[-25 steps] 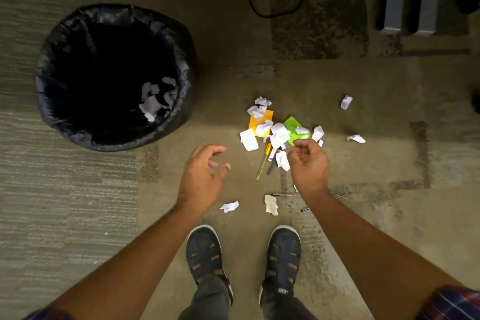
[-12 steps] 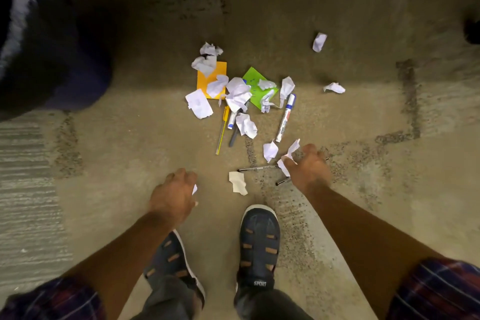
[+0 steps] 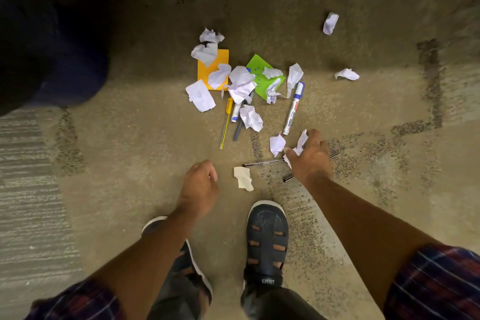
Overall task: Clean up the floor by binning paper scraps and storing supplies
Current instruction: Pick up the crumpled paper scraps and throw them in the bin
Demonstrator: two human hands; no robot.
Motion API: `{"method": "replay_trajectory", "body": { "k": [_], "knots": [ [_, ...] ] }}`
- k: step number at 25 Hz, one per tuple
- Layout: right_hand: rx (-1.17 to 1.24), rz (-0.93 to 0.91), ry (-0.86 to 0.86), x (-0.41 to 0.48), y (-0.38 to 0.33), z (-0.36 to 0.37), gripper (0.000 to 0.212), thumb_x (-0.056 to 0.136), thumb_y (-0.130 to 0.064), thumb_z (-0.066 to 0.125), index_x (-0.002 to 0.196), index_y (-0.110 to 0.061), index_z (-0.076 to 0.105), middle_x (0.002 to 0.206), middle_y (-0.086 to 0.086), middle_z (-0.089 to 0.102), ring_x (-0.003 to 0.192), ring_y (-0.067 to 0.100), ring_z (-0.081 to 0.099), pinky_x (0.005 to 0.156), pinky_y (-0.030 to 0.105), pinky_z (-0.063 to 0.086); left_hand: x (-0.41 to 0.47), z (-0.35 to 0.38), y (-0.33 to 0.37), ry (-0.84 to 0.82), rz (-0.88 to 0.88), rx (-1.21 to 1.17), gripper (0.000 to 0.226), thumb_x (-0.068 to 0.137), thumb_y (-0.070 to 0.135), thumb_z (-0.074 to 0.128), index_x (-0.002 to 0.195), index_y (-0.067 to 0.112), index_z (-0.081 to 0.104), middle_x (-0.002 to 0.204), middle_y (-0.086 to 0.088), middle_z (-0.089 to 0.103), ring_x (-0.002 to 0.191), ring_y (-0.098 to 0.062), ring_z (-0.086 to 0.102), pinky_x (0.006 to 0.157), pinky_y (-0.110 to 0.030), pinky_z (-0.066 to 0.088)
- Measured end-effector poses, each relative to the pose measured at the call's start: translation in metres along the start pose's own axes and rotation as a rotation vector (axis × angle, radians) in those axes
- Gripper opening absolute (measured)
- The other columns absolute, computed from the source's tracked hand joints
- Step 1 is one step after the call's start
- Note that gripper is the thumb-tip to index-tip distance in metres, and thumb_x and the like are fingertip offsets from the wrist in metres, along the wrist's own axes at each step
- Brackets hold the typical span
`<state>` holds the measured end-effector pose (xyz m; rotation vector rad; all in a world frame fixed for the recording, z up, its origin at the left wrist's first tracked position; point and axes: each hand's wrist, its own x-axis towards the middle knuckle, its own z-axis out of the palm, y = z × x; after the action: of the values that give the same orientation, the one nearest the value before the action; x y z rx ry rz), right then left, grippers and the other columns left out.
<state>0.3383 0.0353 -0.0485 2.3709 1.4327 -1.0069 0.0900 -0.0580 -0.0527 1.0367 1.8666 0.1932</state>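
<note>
Brown speckled carpet fills the view, with the black-lined bin (image 3: 39, 34) dark at ten o'clock. Going left to right: the left hand (image 3: 200, 187) hangs curled into a loose fist near the centre; whether it holds anything I cannot tell. Just to its right, at about three o'clock from it, lies a cream scrap (image 3: 243, 178), nearer this hand than the other. Above, at twelve o'clock, the main litter spreads: crumpled white paper scraps (image 3: 242, 83) over an orange note pad (image 3: 215, 65) and a green sheet (image 3: 262, 80), a yellow pen (image 3: 226, 122) and a white marker (image 3: 293, 109), both with their long axes running roughly twelve to six. The right hand (image 3: 310, 158) is closed around a white scrap (image 3: 301, 141), resting over two thin black pens (image 3: 265, 163) lying nearly nine to three. Another scrap (image 3: 277, 143) sits just at its ten o'clock. Two stray scraps (image 3: 346, 74) lie well apart at one o'clock. The bin lies far to the left, so the carry would likely go leftward.
</note>
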Motion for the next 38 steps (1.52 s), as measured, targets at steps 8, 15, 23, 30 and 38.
{"method": "replay_trajectory", "body": {
  "k": [8,15,23,30,38],
  "knots": [
    [0.064,0.008,0.044,0.014,0.002,0.002,0.051,0.091,-0.028,0.074,0.125,-0.002,0.046,0.127,0.023,0.056,0.117,0.038,0.058,0.092,0.041,0.051,-0.012,0.057,0.043,0.047,-0.263,-0.063,0.074,0.073,0.062,0.082,0.118,0.016,0.046,0.104,-0.008,0.067,0.091,-0.029,0.066,0.075,-0.036,0.053],
    [-0.115,0.001,0.007,0.018,0.017,0.005,0.031,0.097,-0.028,0.060,0.111,0.000,0.059,0.117,0.021,0.061,0.108,0.036,0.058,0.083,0.036,0.044,-0.011,0.061,0.030,0.111,-0.202,-0.112,0.017,0.085,0.015,0.070,0.095,0.005,0.062,0.094,-0.012,0.068,0.084,-0.029,0.065,0.070,-0.032,0.048],
    [0.061,-0.136,0.267,0.011,-0.010,-0.008,0.017,0.090,-0.017,0.064,0.082,-0.007,0.053,0.069,0.005,0.056,0.060,0.026,0.053,0.057,0.025,0.032,0.030,-0.006,0.016,0.362,-0.140,-0.082,0.006,0.090,0.006,0.058,0.094,0.008,0.063,0.083,-0.019,0.070,0.078,-0.041,0.066,0.066,-0.031,0.035],
    [0.236,-0.379,0.146,0.022,-0.069,0.003,0.033,0.094,-0.017,0.062,0.123,-0.002,0.058,0.093,0.017,0.068,0.082,0.029,0.062,0.073,0.034,0.049,0.129,-0.068,0.052,0.399,-0.098,-0.054,0.061,0.077,0.037,0.085,0.127,0.015,0.057,0.120,-0.014,0.069,0.111,-0.036,0.064,0.086,-0.037,0.048],
    [-0.029,-0.342,0.003,0.026,-0.086,0.042,0.055,0.092,-0.044,0.068,0.131,-0.011,0.048,0.130,0.014,0.056,0.120,0.035,0.056,0.094,0.047,0.053,0.147,-0.078,0.042,0.243,0.054,0.175,0.046,0.076,0.032,0.087,0.114,0.019,0.067,0.121,-0.013,0.062,0.107,-0.035,0.063,0.084,-0.037,0.050]
  ]
}}
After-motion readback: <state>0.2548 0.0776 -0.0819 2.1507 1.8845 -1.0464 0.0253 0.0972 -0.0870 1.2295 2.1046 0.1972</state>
